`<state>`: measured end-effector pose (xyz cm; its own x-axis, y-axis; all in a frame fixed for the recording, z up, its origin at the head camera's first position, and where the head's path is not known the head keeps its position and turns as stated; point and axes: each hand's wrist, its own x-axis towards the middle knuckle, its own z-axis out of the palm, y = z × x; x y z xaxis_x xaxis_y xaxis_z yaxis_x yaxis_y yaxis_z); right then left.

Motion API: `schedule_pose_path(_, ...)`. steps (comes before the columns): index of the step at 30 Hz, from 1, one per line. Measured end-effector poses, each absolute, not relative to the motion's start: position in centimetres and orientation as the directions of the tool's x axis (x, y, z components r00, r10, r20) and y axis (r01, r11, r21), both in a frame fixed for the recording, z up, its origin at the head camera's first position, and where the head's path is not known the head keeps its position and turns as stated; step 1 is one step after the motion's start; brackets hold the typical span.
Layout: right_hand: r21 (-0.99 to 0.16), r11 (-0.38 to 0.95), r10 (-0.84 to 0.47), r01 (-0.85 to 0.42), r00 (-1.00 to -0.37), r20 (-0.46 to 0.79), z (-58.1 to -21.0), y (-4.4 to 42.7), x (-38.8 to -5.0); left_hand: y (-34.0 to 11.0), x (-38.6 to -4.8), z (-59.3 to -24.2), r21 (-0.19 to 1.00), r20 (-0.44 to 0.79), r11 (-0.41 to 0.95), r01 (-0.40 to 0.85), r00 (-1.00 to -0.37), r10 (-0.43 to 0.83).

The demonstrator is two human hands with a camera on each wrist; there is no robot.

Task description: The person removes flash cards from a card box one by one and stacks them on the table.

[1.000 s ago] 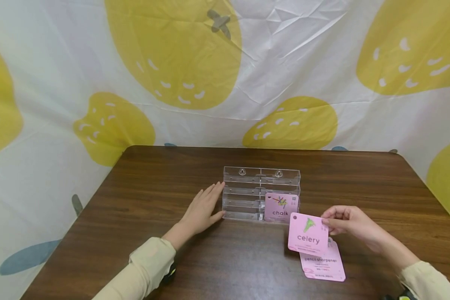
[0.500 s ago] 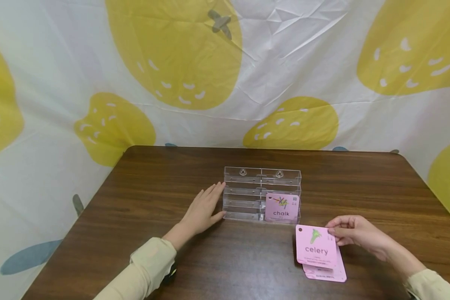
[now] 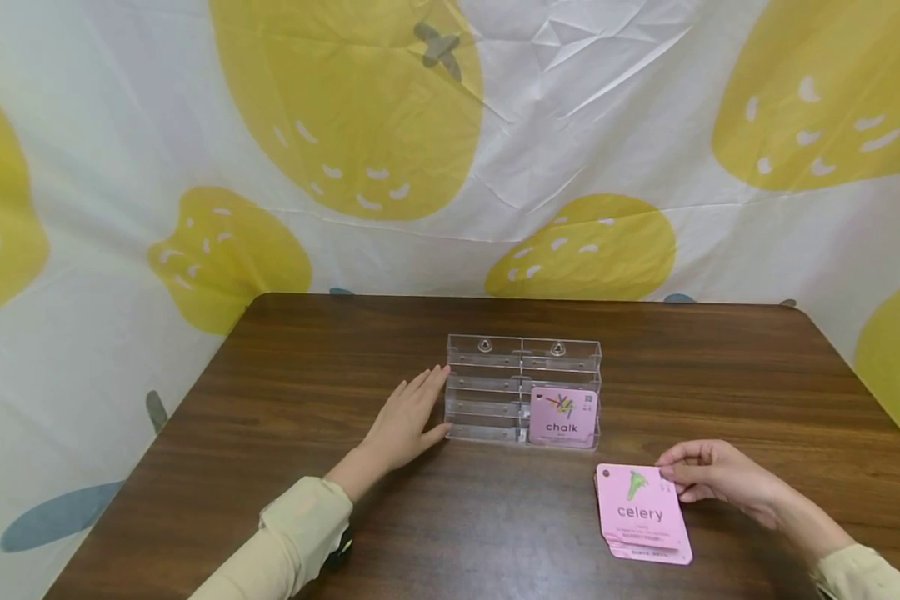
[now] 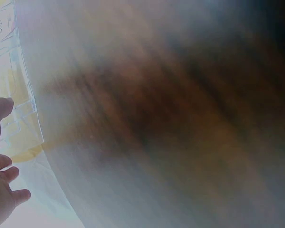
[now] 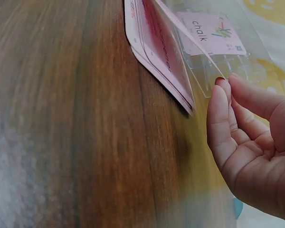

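Observation:
Between thumb and index finger my right hand (image 3: 727,481) pinches the upper right corner of a pink celery card (image 3: 640,506). In the right wrist view that card is tilted up over a small pile of pink cards (image 5: 156,52), its pinched edge raised. My left hand (image 3: 405,419) touches the left side of a clear plastic card rack (image 3: 483,383) with straight fingers. The rack has two columns of stepped slots. A pink chalk card (image 3: 562,417) stands at the bottom of its right column.
The brown wooden table (image 3: 330,358) reaches back to a white cloth (image 3: 390,250) printed with yellow fruit. The card pile lies to the right of the rack and nearer to me.
My right hand has moved down and slightly right with the celery card, lowering it over the pile and covering the pencil sharpener card. My left hand and the rack have stayed put.

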<state>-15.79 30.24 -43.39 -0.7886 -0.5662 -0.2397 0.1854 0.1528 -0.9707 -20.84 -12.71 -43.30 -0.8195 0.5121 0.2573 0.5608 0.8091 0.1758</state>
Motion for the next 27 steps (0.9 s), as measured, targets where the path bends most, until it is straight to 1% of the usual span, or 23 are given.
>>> schedule_pose_path(8, -0.968, 0.209, -0.556, 0.141, -0.797, -0.236, -43.6, 30.3, -15.8, -12.7, -20.9, -43.4, 0.185, 0.254, 0.809, 0.558, -0.823, 0.509)
schedule_pose_path(16, -0.918, 0.381, -0.449, 0.107, -0.847, -0.285, -43.2, 29.4, -15.6, -12.7, -20.9, -43.4, 0.189, 0.256, 0.809, 0.556, -0.824, 0.506)
schedule_pose_path(27, -0.893, 0.435, -0.41, 0.112, -0.858, -0.308, -43.1, 28.8, -15.6, -12.7, -20.9, -43.5, 0.183, 0.262, 0.808, 0.56, -0.82, 0.509)
